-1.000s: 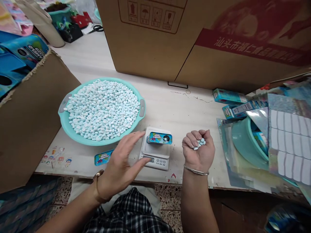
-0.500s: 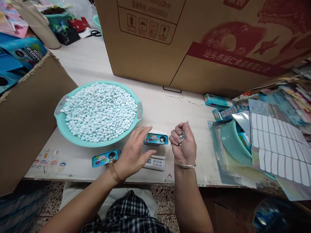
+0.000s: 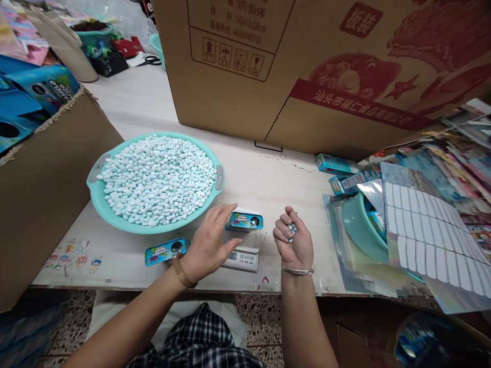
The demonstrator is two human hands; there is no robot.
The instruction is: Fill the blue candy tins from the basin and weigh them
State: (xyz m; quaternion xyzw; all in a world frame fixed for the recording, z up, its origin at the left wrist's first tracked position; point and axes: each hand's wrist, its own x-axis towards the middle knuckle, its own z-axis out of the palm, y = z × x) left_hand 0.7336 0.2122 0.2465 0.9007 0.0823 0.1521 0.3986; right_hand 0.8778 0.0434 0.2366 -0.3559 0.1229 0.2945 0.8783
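Candies (image 3: 292, 231) held in curled right grip (image 3: 296, 244), left grip (image 3: 210, 240) wide, beside blue box (image 3: 245, 221) on scale (image 3: 245, 260)

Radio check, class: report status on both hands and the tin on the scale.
Left hand open beside tin, contact unclear. Right hand curled around candies. Tin on scale. Second tin near left hand.

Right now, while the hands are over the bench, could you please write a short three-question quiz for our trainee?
1. Which hand holds loose candies?
2. True or false: a heap of candies fills the teal basin.
3. What stands on the white scale: (a) scissors, (b) a blue container, (c) a bracelet?

Key:
1. The right hand.
2. True.
3. b.
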